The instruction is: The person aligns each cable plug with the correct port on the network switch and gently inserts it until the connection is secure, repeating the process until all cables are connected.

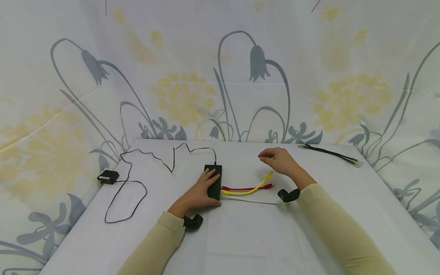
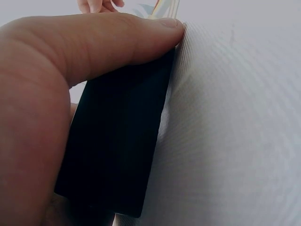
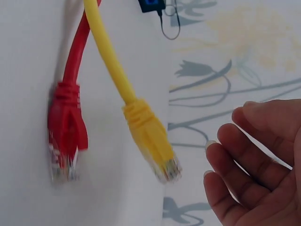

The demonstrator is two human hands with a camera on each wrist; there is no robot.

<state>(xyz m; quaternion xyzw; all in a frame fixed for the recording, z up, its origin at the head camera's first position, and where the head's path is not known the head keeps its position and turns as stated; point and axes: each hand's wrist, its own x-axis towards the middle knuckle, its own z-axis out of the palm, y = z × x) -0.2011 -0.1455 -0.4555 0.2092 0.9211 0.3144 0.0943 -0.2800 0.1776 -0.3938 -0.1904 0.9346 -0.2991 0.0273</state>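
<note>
A black network switch (image 1: pixel 215 191) lies on the white-covered table, with a red cable (image 1: pixel 245 189), a yellow cable (image 1: pixel 253 190) and a white cable (image 1: pixel 252 200) running from its right side. My left hand (image 1: pixel 200 193) holds the switch, fingers spread over its top and thumb along the near end. In the left wrist view the thumb crosses the edge of the dark case. My right hand (image 1: pixel 282 162) is in the air beyond the cable ends, fingers loosely bent and nothing in them. Nearest to it is the yellow plug (image 3: pixel 153 139), angled upward; the red plug (image 3: pixel 67 127) lies lower.
A thin black cord (image 1: pixel 173 160) leads from the back of the switch to a power adapter (image 1: pixel 108 177) at the left edge. Several black cables (image 1: pixel 331 153) lie at the back right. A flower-patterned curtain (image 1: pixel 192 57) stands behind the table.
</note>
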